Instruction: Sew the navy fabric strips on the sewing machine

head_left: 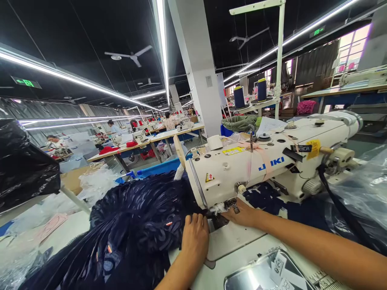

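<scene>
A white sewing machine (pixel 220 177) with a blue brand name on its arm stands in front of me. My left hand (pixel 196 237) is at the left of the needle area, fingers curled over the edge of a navy lace fabric (pixel 130 217). That fabric lies bunched in a large heap to the left of the machine. Under the machine's arm, by the presser foot (pixel 234 206), is my right hand (pixel 240 213); the machine head and foot hide its fingertips. More navy fabric (pixel 266 197) lies behind the right wrist.
Two cones of navy thread (pixel 261 89) stand on a rack behind the machine. A metal plate (pixel 263 274) with paper labels lies at the front. Clear plastic (pixel 359 189) is at right, a black plastic bag (pixel 27 165) at left. Other people work at machines farther off.
</scene>
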The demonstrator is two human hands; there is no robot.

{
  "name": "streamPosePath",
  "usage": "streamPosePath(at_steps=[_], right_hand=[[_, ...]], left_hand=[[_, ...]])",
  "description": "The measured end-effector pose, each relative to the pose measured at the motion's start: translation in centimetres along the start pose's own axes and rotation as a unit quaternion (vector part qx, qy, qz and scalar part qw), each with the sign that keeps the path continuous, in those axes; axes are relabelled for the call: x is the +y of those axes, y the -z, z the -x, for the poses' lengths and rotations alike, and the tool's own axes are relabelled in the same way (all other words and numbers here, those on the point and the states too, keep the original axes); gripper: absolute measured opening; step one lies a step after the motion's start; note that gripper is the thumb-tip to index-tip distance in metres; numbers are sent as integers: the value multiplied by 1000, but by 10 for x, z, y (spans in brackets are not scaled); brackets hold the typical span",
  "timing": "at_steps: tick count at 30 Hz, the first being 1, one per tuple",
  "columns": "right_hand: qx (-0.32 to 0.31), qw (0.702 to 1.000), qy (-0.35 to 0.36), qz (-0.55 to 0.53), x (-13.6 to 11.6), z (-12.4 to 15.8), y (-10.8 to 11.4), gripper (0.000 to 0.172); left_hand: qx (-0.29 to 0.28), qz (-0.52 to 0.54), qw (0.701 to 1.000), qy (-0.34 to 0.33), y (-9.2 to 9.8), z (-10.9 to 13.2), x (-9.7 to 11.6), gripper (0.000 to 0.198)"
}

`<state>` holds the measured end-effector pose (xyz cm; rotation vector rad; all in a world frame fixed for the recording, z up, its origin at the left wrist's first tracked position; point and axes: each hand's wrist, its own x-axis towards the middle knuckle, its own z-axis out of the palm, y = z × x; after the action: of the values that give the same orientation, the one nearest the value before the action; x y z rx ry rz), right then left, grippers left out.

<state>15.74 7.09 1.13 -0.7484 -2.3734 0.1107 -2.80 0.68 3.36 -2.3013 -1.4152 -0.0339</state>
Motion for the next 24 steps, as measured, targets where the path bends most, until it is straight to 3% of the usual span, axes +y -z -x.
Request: streamPosePath(at_steps=[2, 8, 12, 17, 21, 24], right_hand=[[-8, 1000, 18, 6, -7, 3, 10, 24], [-34, 998, -53, -9, -15, 3, 14, 23], [-35, 999, -16, 18, -16, 5, 13, 15], [-24, 998, -14, 59, -20, 8, 14, 20], [-18, 994, 10, 106, -17, 8, 4, 18], [-18, 989, 19, 144, -16, 11, -2, 26]], left_hand=[[-9, 11, 1000, 14, 0, -2, -3, 23], [-49, 25, 998, 12, 0, -12, -11, 26], [-62, 16, 998, 21, 3, -14, -10, 25], [-63, 14, 998, 20, 4, -15, -9, 24], [-73, 25, 997, 12, 4, -17, -11, 28], [-86, 27, 996, 4, 3, -20, -13, 30]])
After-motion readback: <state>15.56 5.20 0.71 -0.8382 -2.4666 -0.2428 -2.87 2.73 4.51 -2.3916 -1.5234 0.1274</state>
